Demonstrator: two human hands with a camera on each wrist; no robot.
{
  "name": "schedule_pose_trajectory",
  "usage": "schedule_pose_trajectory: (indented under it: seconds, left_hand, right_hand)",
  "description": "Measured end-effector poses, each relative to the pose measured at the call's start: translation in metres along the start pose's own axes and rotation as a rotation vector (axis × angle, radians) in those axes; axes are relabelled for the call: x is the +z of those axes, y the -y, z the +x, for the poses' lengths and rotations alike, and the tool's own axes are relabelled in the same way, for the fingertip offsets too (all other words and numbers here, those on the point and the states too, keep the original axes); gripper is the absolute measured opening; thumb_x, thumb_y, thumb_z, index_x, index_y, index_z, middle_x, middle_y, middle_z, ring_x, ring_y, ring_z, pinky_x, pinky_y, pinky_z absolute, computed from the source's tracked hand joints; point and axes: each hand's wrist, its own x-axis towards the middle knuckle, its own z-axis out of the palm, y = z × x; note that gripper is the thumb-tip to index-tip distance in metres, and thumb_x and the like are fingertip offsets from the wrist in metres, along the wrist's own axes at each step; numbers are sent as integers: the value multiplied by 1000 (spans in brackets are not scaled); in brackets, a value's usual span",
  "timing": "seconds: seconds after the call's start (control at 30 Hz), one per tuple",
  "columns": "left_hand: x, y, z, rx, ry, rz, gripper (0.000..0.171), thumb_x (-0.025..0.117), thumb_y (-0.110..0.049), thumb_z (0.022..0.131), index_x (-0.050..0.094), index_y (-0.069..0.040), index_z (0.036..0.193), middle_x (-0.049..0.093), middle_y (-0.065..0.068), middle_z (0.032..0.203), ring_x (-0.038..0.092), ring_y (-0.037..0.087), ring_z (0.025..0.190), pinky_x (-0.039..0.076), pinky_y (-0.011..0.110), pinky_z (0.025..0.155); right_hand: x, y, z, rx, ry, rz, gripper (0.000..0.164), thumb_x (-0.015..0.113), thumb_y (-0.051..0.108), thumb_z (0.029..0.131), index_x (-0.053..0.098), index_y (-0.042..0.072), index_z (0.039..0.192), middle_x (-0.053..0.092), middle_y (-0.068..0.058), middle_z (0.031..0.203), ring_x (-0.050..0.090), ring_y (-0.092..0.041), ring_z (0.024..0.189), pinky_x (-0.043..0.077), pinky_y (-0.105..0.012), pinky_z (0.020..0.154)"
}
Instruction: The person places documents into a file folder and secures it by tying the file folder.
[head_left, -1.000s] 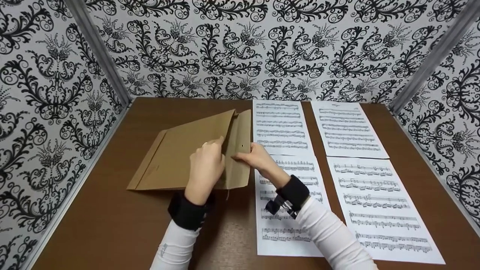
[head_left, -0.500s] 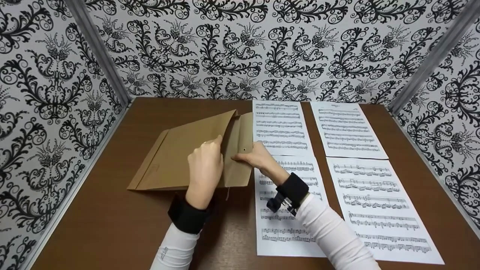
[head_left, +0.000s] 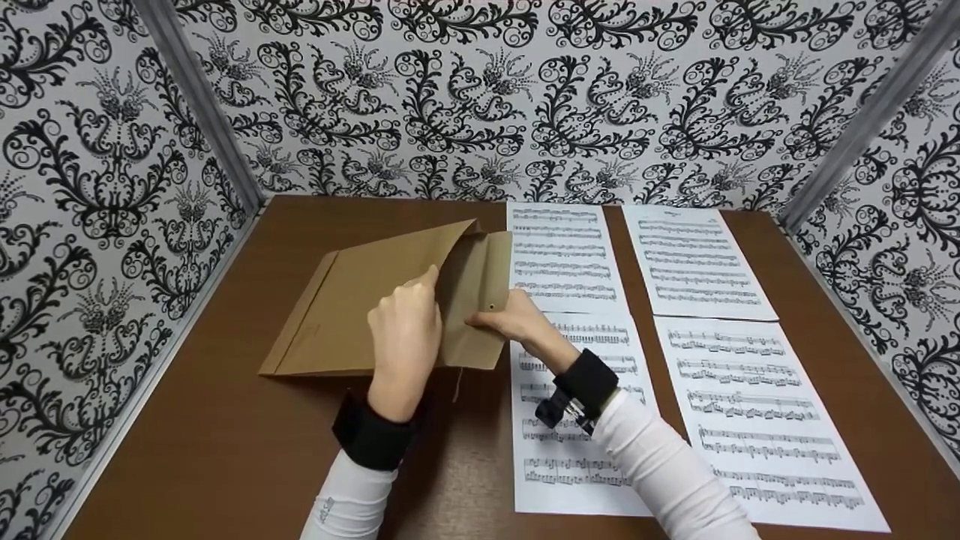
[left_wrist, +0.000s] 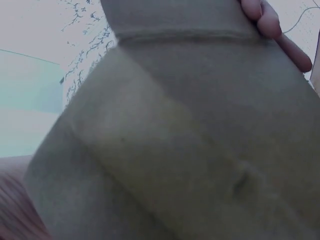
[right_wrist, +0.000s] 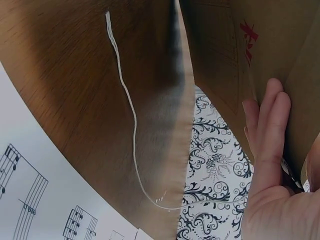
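Observation:
A brown cardboard document folder (head_left: pixel 360 300) is held tilted over the left half of the table, its mouth facing right and gaping. My left hand (head_left: pixel 405 326) grips the upper panel at the mouth's edge, index finger pointing along it. My right hand (head_left: pixel 517 315) holds the flap (head_left: pixel 491 259), thumb on the inner face beside a small eyelet and fingers behind. Those fingers (right_wrist: pixel 272 120) lie against the cardboard in the right wrist view, near red print. A thin white string (right_wrist: pixel 134 120) dangles from the folder. Cardboard fills most of the left wrist view.
Several sheets of printed music (head_left: pixel 577 420) lie in two columns on the right half of the brown table (head_left: pixel 187 450). Patterned black-and-white walls (head_left: pixel 480 97) enclose the back and both sides. Each wrist wears a black strap (head_left: pixel 589 381).
The folder's mouth has opened wider. My left hand has shifted slightly left with the upper panel, while my right hand has drawn the flap a little to the right and down.

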Motion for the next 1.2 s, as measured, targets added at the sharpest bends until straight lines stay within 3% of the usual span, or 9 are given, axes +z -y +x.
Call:
schedule_pose_trajectory:
  seconds: [0.13,0.43,0.6,0.8,1.07,1.2]
  left_hand:
    - [-2,0,0,2,8,-9,40,61,5,92,74,-12,126,80,14,96,39,16,45,22,27,44]
    - [-6,-2,-3,41,-12,38,33,62,2,96,75,-12,123,80,14,94,55,24,44,22,26,44]
    - [-4,-3,-5,64,-47,45,31,63,2,96,77,-12,120,80,11,96,63,30,50,33,30,40]
    - [4,-1,-4,82,-74,48,26,65,0,95,79,-11,112,80,10,89,67,33,54,47,40,41]
    - [16,-1,-2,83,11,78,19,66,0,94,80,-9,102,74,10,75,69,32,57,51,42,44]
    - [24,-2,-1,83,71,91,14,66,2,92,77,-7,88,71,11,71,70,31,60,52,41,47]
  right_hand:
    - [0,-1,-1,3,8,20,41,80,7,77,64,-7,112,71,-17,103,68,-18,81,61,-28,77]
    - [3,-3,-1,24,7,27,40,81,10,77,65,-6,110,70,-14,102,67,-17,82,59,-26,77]
    - [4,-2,-1,20,-10,1,39,83,12,76,67,-6,107,70,-12,99,65,-17,81,56,-23,74]
    - [6,-7,0,-3,7,53,40,81,7,76,66,-7,110,71,-15,102,65,-17,83,56,-23,76]
    - [8,-15,2,-14,33,97,39,79,6,78,67,-6,113,72,-14,105,66,-15,85,56,-22,81]
    - [9,-19,3,-3,45,120,38,77,8,81,67,-6,115,74,-14,105,68,-14,84,59,-25,81]
